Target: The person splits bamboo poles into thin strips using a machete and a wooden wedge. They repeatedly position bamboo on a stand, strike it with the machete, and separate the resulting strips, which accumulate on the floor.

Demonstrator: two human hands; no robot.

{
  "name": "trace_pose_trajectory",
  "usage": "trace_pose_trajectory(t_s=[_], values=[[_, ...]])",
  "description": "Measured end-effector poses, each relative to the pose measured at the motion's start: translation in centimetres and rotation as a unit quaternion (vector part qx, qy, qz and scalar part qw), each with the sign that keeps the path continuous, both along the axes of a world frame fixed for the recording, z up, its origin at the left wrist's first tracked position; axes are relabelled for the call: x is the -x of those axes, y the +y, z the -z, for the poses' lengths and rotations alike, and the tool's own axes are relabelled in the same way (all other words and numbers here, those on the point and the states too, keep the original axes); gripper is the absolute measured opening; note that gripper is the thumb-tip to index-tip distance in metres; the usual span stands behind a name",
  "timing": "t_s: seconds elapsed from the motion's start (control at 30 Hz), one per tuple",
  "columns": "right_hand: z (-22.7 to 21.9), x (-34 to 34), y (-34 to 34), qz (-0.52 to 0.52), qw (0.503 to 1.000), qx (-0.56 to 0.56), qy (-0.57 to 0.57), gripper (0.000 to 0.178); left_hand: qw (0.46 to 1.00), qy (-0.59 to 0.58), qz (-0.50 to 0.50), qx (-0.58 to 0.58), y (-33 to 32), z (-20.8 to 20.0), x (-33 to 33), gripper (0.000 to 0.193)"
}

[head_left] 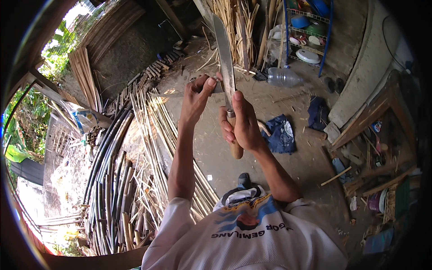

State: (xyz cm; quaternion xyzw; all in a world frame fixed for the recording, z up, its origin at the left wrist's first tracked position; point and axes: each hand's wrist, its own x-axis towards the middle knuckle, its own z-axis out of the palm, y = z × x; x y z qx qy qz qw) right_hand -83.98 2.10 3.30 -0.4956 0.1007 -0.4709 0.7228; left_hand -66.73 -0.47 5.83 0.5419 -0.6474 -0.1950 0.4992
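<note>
Right hand (pixel 243 123) gripped machete (pixel 225 58) handle; left hand (pixel 195 96) pinched bamboo strip (pixel 180 94) against blade; a slip could cut fingers.

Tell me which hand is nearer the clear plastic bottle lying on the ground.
Right. The right hand, gripping the knife's wooden handle, is closer to the bottle; the left hand sits farther left, across the blade.

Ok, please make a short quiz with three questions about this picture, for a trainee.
1. True or false: the right hand grips the wooden handle of the long knife.
2. What does the left hand pinch against the blade: A) a thin bamboo strip, B) a rope, C) a cloth?
3. Which clear thing lies on the ground below the blue rack?

Key: 1 true; 2 A; 3 a plastic bottle.
</note>
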Motion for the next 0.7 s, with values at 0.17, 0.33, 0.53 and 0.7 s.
trace_pose_trajectory(t_s=[0.17, 0.33, 0.53, 0.7], values=[[-0.3, -0.1, 0.0, 0.053, 0.998, 0.030, 0.012, 0.046, 1.000, 0.010, 0.008, -0.017, 0.0, 0.2, 1.1, 0.047], [0.1, -0.6, -0.7, 0.074, 0.996, 0.036, 0.046, 0.046, 1.000, 0.005, -0.003, -0.017, -0.2, 0.8, 1.0, 0.046], [-0.3, -0.4, -1.2, 0.024, 0.999, -0.040, 0.024, 0.045, 1.000, -0.001, -0.012, -0.007, -0.8, 1.5, 0.7, 0.043], [1.7, -1.3, -3.8, 0.105, 0.988, 0.088, 0.072, 0.045, 1.000, -0.003, -0.019, 0.012, -2.2, 2.4, 0.3, 0.045]])
